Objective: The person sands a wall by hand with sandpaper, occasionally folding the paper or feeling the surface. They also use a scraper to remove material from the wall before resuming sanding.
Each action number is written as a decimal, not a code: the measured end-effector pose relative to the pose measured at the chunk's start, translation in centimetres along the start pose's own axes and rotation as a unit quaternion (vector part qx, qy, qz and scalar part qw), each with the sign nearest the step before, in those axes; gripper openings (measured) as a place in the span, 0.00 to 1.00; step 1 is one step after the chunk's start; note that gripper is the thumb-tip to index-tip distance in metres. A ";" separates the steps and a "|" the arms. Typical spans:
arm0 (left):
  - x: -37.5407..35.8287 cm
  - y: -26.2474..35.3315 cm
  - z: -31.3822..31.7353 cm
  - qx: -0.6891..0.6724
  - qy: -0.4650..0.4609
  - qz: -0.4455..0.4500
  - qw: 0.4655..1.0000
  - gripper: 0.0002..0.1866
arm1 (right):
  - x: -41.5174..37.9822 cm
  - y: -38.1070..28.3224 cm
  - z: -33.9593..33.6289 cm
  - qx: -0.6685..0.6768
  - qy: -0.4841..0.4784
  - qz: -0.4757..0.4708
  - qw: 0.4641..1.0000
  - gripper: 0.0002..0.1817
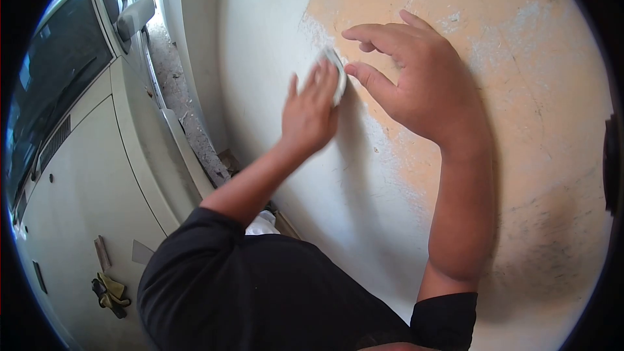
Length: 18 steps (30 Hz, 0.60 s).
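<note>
My left hand [311, 107] is slightly blurred, its fingers laid over a flat pale-grey pad [339, 78] that it holds against the wall [383, 169]. Only the pad's top and right edge show past the fingers. To the right, my right hand [416, 68] is raised before the wall, empty, with thumb and fingers apart and bent a little; its thumb tip points at the pad. Where the pad lies, white surface meets a peach-coloured patch [513, 91] with a ragged, scuffed border.
A pale car [84, 162] stands close on the left, its side mirror [135, 18] sticking out toward the wall. On its bonnet lie a yellow-and-black glove [112, 292], a narrow strip [103, 253] and a grey flat piece [141, 252]. A rubble-strewn gap [172, 78] runs between car and wall.
</note>
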<state>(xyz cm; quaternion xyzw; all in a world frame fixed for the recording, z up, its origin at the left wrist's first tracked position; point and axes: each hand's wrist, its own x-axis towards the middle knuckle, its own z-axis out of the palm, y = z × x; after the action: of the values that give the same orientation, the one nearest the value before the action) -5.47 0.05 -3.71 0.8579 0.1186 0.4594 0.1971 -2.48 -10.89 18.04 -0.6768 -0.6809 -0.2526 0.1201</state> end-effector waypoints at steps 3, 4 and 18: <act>-2.7 0.6 -0.4 0.111 -0.093 0.029 0.989 0.38 | 0.0 -0.1 -0.4 -0.023 -0.041 0.017 0.999 0.16; -1.4 -0.6 -0.3 0.172 -0.088 -0.009 0.981 0.33 | 0.0 -0.2 -0.4 -0.020 -0.044 0.022 0.999 0.16; -4.7 0.2 0.4 0.106 -0.121 0.034 0.986 0.39 | -0.2 0.0 0.3 -0.052 -0.055 0.006 0.997 0.16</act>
<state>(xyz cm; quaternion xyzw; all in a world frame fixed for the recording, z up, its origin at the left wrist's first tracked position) -7.74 -2.00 -7.27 0.9269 0.1124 0.3434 0.1020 -2.43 -10.89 17.71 -0.6991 -0.6683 -0.2495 0.0486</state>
